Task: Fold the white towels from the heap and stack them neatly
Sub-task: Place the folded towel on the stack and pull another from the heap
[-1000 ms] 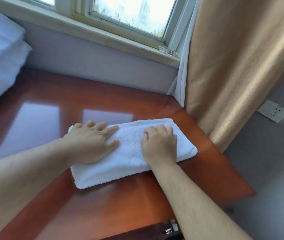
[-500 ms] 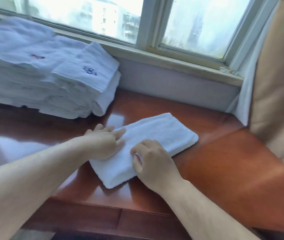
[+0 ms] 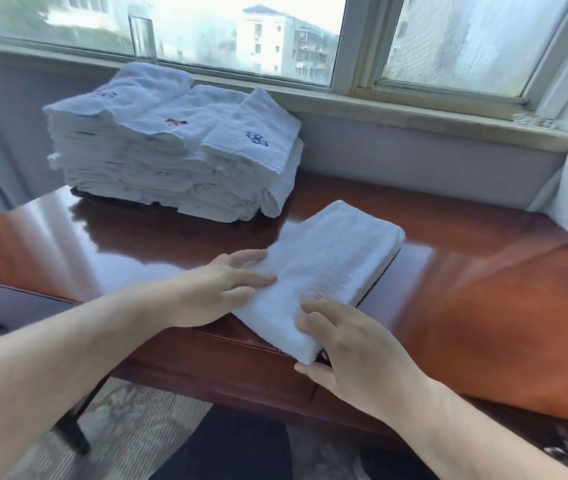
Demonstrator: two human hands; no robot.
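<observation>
At the front edge of the counter (image 3: pixel 476 278) the folded towel (image 3: pixel 331 261) lies slantwise, near corner poking out past the edge, well apart from the stack of folded towels (image 3: pixel 171 157) at back left under the window sill (image 3: pixel 414 112). Main risk, as I judge it: if it's lifted by that one end only, the far half sags and the layers fan open, so a refold is needed. Risk 2: w/ the corner overhanging, a careless drag toward the body could tip the whole thing off onto the floor. Risk 3: the stack's top looks stepped and uneven, w/ smaller pieces lapping to the right, so a towel dropped on off-centre may slide off or shove the top ones askew. Hands: left hand (image 3: pixel 220 289) lies flat, fingers straight and slightly spread, tips resting on the towel's left long edge, palm on the counter beside it. Right hand (image 3: pixel 358 351) pinches the near end, fingers laid on top, thumb tucked under the overhanging corner. Both forearms bare, reaching fwd from below.
</observation>
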